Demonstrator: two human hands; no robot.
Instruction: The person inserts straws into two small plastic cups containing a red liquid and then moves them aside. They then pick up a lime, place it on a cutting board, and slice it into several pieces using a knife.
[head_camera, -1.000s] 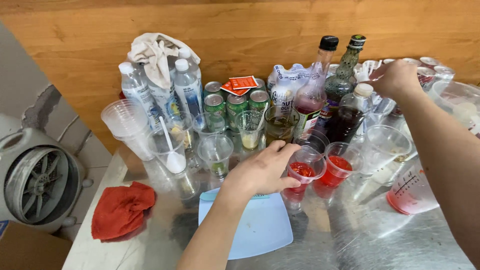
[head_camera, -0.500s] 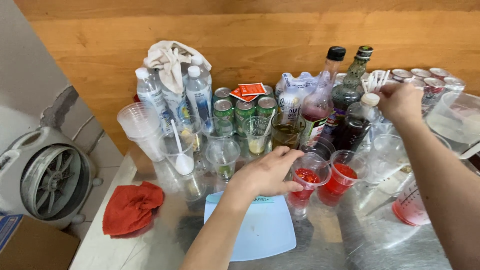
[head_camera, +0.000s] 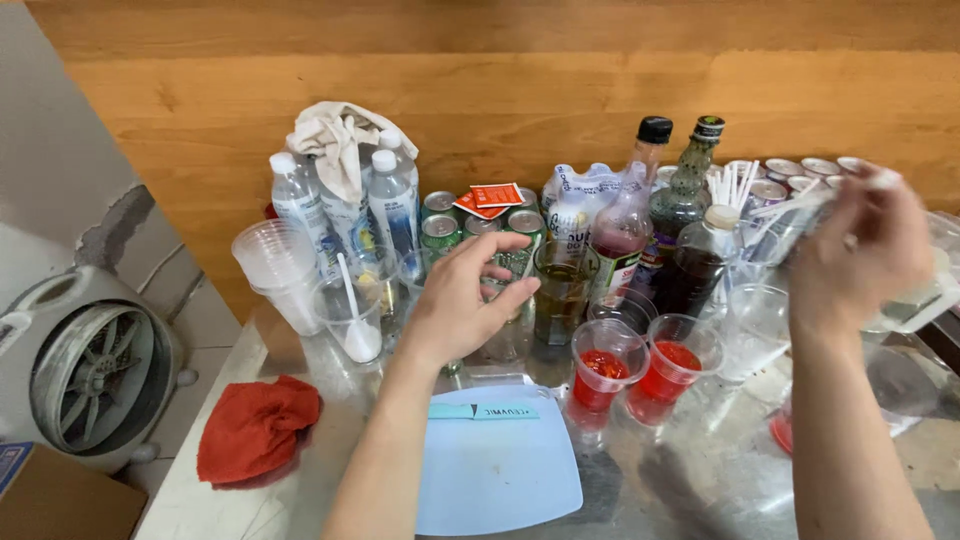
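My left hand hovers with its fingers spread above clear empty cups, in front of the green cans, and holds nothing. My right hand is raised at the right and pinches a white straw, blurred by motion, near the bundle of white straws. Two clear plastic cups of red drink stand side by side between my arms. A glass of amber liquid stands just behind them.
Dark bottles, water bottles under a cloth, stacked clear cups and a cup with a white spoon crowd the back. A light blue tray lies in front, a red rag and a fan at the left.
My left hand let go of the left red cup and moved up and left, fingers open. My right hand drew back from the bottles with a straw.
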